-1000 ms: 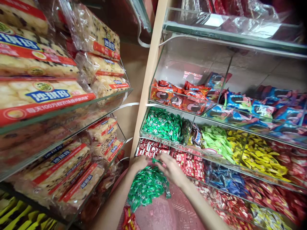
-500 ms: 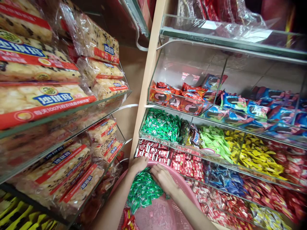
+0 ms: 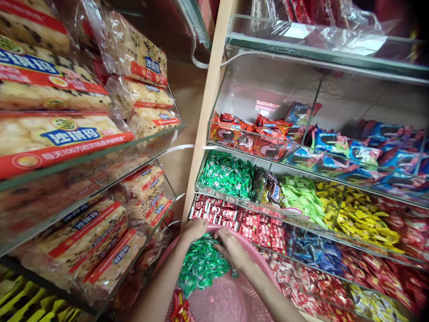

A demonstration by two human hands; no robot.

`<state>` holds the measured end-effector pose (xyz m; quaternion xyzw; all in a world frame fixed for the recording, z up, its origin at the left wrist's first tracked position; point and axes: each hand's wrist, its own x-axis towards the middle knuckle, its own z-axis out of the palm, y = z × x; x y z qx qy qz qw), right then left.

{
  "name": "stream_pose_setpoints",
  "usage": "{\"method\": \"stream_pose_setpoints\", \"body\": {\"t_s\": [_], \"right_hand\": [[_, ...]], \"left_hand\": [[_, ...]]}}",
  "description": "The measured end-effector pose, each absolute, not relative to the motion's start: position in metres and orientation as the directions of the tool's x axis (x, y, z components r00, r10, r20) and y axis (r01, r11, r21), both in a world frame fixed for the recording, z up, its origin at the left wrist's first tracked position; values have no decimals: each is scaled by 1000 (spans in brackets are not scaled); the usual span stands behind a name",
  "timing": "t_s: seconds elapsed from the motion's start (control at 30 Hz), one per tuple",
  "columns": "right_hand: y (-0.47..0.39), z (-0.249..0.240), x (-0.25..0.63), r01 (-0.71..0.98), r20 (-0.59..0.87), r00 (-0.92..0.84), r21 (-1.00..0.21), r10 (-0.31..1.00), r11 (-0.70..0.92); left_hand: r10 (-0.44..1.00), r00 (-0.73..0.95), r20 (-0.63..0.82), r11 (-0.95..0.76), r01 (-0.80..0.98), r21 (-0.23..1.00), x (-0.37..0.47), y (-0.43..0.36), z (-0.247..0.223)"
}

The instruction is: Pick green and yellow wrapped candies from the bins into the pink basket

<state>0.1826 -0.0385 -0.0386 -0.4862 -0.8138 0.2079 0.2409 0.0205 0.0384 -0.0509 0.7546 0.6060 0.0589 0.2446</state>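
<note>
A pink plastic basket [image 3: 250, 243] with a mesh bottom is below me, tilted against the shelves. Green-wrapped candies [image 3: 203, 264] are heaped at its far side, and a few red packets [image 3: 181, 308] lie near its front left. My left hand [image 3: 194, 231] is closed on the basket's far rim, its fingertips partly hidden. My right hand [image 3: 233, 248] rests by the rim on the right, fingers bent and somewhat apart over the edge of the green heap. Nothing shows in its grasp. Above both hands, a shelf bin holds more green candies [image 3: 228, 174].
Glass-fronted shelves [image 3: 301, 208] at the right hold yellow candies [image 3: 362, 212], light green candies [image 3: 303, 199], blue packets [image 3: 330, 141] and red packets [image 3: 263, 230]. On the left, glass shelves [image 3: 147, 145] carry packaged pastry bars [image 3: 73, 134]. A wooden upright [image 3: 201, 120] stands between them.
My right hand's fingers have shifted slightly and bent more over the green candies. My left hand stays at the rim. The view has moved a little.
</note>
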Motion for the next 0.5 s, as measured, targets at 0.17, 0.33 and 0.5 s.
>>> {"method": "stream_pose_setpoints", "body": {"t_s": [0.17, 0.33, 0.5], "right_hand": [[-36, -35, 185, 681, 187, -422, -580, 887, 446], [-32, -37, 188, 688, 190, -430, -565, 883, 456], [-29, -36, 187, 700, 186, -428, -552, 885, 454]], "left_hand": [[944, 254, -210, -140, 885, 445, 21, 40, -53], [945, 252, -211, -136, 884, 448, 21, 41, -55], [942, 250, -226, -125, 883, 453, 21, 40, -53]]}}
